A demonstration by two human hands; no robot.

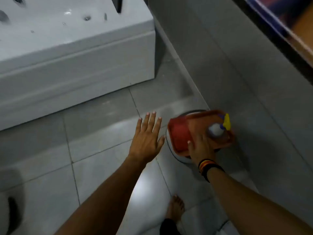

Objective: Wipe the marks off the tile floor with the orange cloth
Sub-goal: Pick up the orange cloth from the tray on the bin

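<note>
The left hand (pixel 147 139) is spread flat, fingers apart, over the grey tile floor (pixel 101 150) and holds nothing. The right hand (pixel 201 146) grips the near edge of an orange plastic tray (pixel 203 122), thumb on its rim. In the tray lies the folded orange-red cloth (pixel 179 134), at its left end, beside a white spray bottle with yellow nozzle (pixel 218 128). The tray rests on a round grey stool (pixel 171 150) beside the wall.

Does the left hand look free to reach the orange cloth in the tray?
Probably yes: the left hand hovers open beside the tray, with nothing between it and the orange cloth. The right hand rests on the tray's near edge.
</note>
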